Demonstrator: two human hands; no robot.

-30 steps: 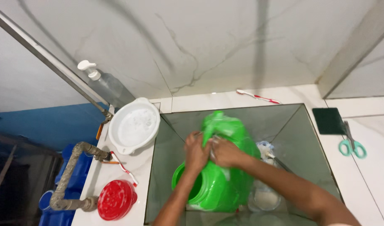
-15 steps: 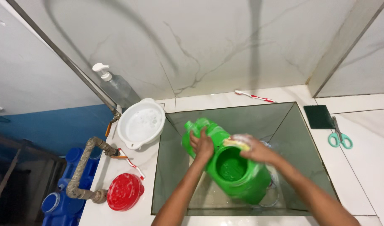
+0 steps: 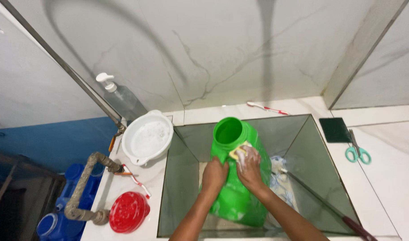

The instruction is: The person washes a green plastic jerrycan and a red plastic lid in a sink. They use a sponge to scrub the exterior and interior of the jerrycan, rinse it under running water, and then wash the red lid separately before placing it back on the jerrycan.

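Left hand (image 3: 214, 175) gripped green jug (image 3: 238, 178) over glass sink (image 3: 182, 178); right hand (image 3: 250, 166) pressed yellow sponge (image 3: 238, 151) on it. White basin (image 3: 147, 137), red lid (image 3: 128, 211) lay left.

We see both forearms reach up from the bottom edge and converge toward the middle, bare to the elbow. Our left hand (image 3: 214, 175) lies palm down, fingers curled in a flat grip, knuckles facing us. Our right hand (image 3: 249, 164) sits just beside it, almost touching, fingers bent and pressed down, with soapy foam across the knuckles.
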